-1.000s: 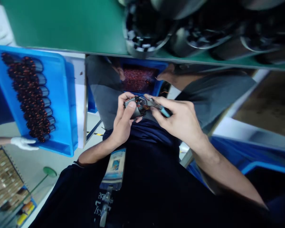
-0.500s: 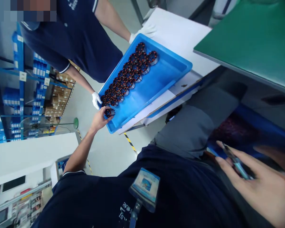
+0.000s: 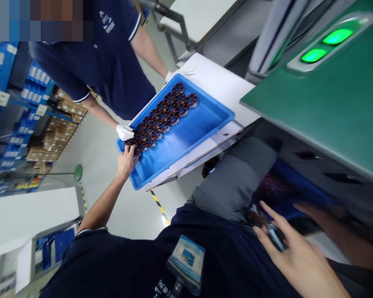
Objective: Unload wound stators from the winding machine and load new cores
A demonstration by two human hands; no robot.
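Left hand [image 3: 126,163] curls over black-orange cylindrical coils [image 3: 164,125] in a blue plastic tray [image 3: 186,134], its grip hidden; right hand [image 3: 295,250] holds a blurred blue-handled tool [image 3: 276,236]; 1 white-gloved co-worker's hand [image 3: 124,132] just beyond the left.

Blue tray [image 3: 185,134]: near side free; cores [image 3: 164,125], co-worker's hand [image 3: 124,132] block far side.

On my feed I see a white table [image 3: 224,78], with a green worktop [image 3: 338,114] just beside its right corner; two green patches [image 3: 337,37] glow there in a pale strip [image 3: 294,65], lamps or reflections, I can't tell which. A grey metal frame [image 3: 184,30] stands beyond the table's upper corner. Pale, glossy floor [image 3: 124,215] spreads past the lower-left corner, where black-and-yellow tape [image 3: 159,205] runs. Farther left I make out blue racks [image 3: 1,82], stacked cardboard boxes [image 3: 46,142] and a round green base [image 3: 77,173].
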